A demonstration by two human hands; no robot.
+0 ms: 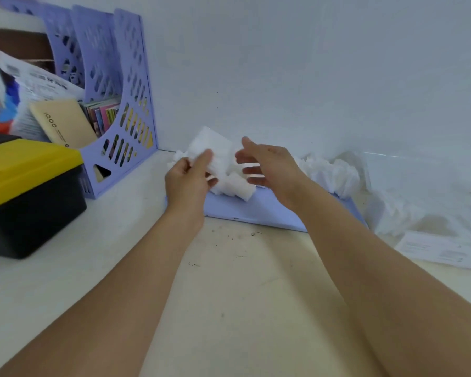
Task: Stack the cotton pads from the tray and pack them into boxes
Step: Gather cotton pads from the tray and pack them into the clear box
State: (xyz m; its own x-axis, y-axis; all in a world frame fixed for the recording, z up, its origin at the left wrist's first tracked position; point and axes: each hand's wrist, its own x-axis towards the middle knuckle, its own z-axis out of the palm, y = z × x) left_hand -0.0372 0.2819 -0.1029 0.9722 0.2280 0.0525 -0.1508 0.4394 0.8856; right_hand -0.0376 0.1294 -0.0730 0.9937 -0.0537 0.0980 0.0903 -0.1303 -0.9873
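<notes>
A lilac tray (259, 210) lies against the white wall with loose white cotton pads (335, 170) heaped along its back. My left hand (188, 178) holds a stack of white cotton pads (215, 148) above the tray's left end, thumb pressed on the front of the stack. My right hand (267, 164) hovers just right of the stack, fingers apart and curled toward it, holding nothing. More pads (237, 186) lie on the tray below the hands. No packing box is clearly visible.
A lilac magazine file holder (120, 104) with booklets stands at the left by the wall. A black bin with a yellow lid (27, 191) sits in front of it. A clear plastic bag with pads (408, 210) and a printed sheet (443, 248) lie at the right.
</notes>
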